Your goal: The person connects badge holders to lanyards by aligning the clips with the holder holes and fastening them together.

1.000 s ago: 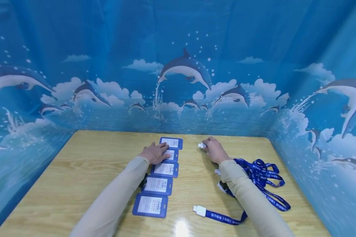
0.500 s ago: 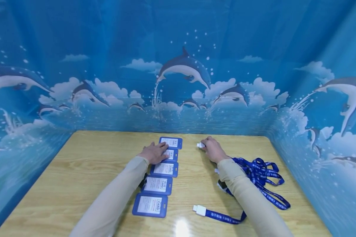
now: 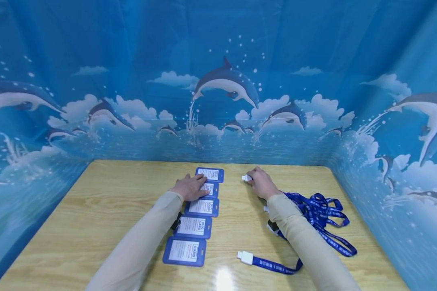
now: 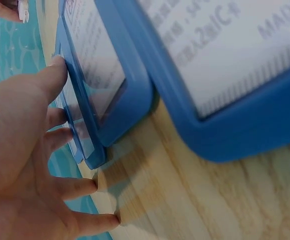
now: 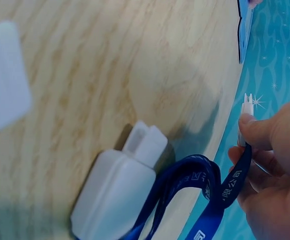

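Several blue badge holders with white cards form a column in the middle of the table in the head view. My left hand (image 3: 189,188) rests fingers spread on the second holder from the back (image 3: 213,190), its fingertips reaching the rearmost holder (image 3: 220,175). In the left wrist view, that hand's thumb (image 4: 57,75) touches a blue edge. To the right of the column, my right hand (image 3: 263,184) pinches the white clip (image 5: 247,107) of a blue lanyard between thumb and fingers. The strap (image 5: 235,182) trails down from it, with white lettering.
A heap of blue lanyards (image 3: 320,212) lies right of my right forearm. Nearer the front, another lanyard's white clip (image 3: 245,257) points left. The front badge holder (image 3: 184,251) lies left of it. A dolphin-printed blue curtain (image 3: 218,141) borders the wooden table (image 3: 105,190).
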Tool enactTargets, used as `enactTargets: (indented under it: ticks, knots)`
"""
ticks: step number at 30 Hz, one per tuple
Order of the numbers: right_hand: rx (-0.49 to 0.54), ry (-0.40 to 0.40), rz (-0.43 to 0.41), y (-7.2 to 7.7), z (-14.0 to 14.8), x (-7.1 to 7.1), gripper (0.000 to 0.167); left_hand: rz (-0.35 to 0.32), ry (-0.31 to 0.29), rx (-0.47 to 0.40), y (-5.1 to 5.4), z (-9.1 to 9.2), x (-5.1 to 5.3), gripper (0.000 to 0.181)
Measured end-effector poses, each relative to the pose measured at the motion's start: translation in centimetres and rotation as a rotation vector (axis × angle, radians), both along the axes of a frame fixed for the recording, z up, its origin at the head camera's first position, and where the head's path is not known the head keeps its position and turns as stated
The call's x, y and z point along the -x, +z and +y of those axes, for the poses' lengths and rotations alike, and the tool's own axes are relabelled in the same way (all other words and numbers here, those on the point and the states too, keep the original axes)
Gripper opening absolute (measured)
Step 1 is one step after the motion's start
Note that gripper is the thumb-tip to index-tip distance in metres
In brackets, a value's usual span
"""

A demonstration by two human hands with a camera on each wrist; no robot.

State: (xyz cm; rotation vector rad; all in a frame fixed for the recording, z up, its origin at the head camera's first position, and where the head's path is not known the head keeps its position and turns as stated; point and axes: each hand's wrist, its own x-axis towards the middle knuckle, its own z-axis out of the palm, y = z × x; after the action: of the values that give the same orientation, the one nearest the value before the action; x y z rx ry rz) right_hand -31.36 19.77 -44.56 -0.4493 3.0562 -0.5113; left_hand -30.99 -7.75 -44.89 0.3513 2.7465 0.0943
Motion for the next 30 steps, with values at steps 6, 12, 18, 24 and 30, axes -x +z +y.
enactTargets:
  ticks: [6, 12, 18, 24, 30]
  knots:
    - [-0.005, 0.003, -0.004, -0.2, -0.2, 0.0, 0.032, 0.000, -0.005, -0.012, -0.2, -0.1, 0.1, 0.070]
    - [-0.008, 0.013, 0.004, -0.2, -0.4, 0.1, 0.031, 0.000, -0.013, -0.004, -0.1, -0.1, 0.3, 0.068]
    - [0.003, 0.010, -0.004, -0.4, -0.6, 0.3, 0.031, -0.013, -0.003, 0.012, 0.2, 0.0, 0.2, 0.067]
    - [-0.008, 0.015, -0.012, -0.9, -0.7, 0.9, 0.030, -0.033, 0.006, 0.004, 0.1, 0.2, 0.1, 0.065]
    - [0.000, 0.010, -0.016, -1.3, -0.9, 1.2, 0.029, -0.027, 0.000, -0.027, 0.1, 0.1, 0.0, 0.065]
